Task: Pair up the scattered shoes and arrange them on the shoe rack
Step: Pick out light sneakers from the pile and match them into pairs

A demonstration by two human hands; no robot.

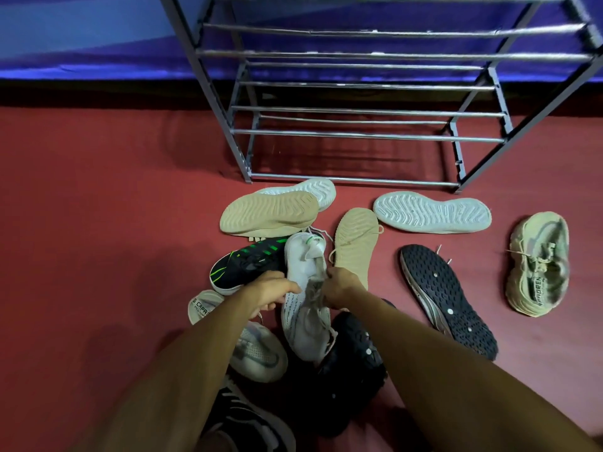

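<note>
White shoe at pile centre, 6 o'clock from rack. Left hand, right hand: fingers curled, gripping shoe opening. Knit upper probably soft, light; grip heel or sole.

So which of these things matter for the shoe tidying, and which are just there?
Job: white shoe, gripped by left hand and right hand; beige shoe; green-striped shoe; the other shoes around them; rack.
Just there: red floor; blue wall.
</note>
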